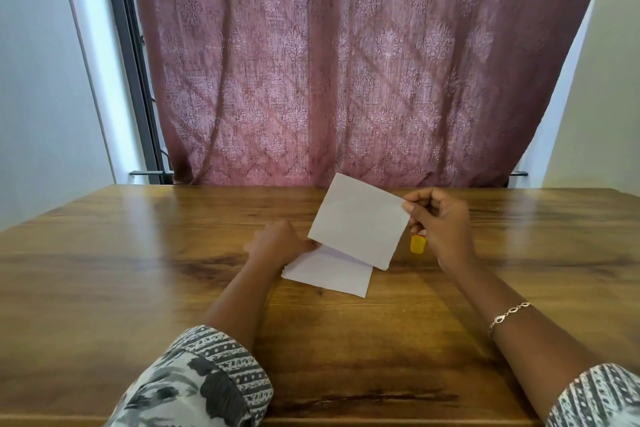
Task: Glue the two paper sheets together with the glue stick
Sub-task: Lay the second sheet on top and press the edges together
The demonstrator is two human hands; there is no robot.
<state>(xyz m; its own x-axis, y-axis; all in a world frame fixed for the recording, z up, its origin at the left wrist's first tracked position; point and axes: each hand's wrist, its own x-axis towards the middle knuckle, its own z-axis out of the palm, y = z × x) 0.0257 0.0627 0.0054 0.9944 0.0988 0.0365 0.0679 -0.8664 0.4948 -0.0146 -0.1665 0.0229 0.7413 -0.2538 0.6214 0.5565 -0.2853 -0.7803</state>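
One white paper sheet (360, 220) is lifted and tilted above the wooden table (138, 253). My right hand (438, 225) pinches its right edge, and my left hand (280, 243) holds its lower left corner. A second white sheet (329, 276) lies flat on the table below it, partly covered by the lifted sheet and touched by my left hand. The glue stick (418, 244), with a yellow cap, stands on the table just behind my right hand, mostly hidden by my fingers.
A maroon patterned curtain (346, 62) hangs right behind the table's far edge. White walls stand at left and right. A bracelet (509, 315) is on my right wrist.
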